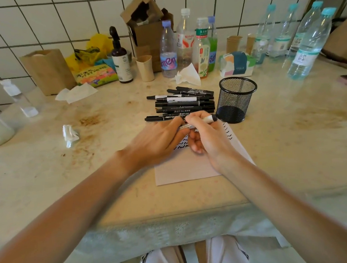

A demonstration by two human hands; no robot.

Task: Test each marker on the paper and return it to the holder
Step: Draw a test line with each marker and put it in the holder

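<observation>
Over the paper (187,167) near the desk's (291,144) front edge, both hands grip one marker (209,119) lying roughly parallel to that edge, its dark end toward the mesh holder (235,101). Right hand (207,137) fingers wrap its barrel; left hand (159,140) fingers pinch its other end. Behind, a marker pile (183,103) lies likewise.
</observation>
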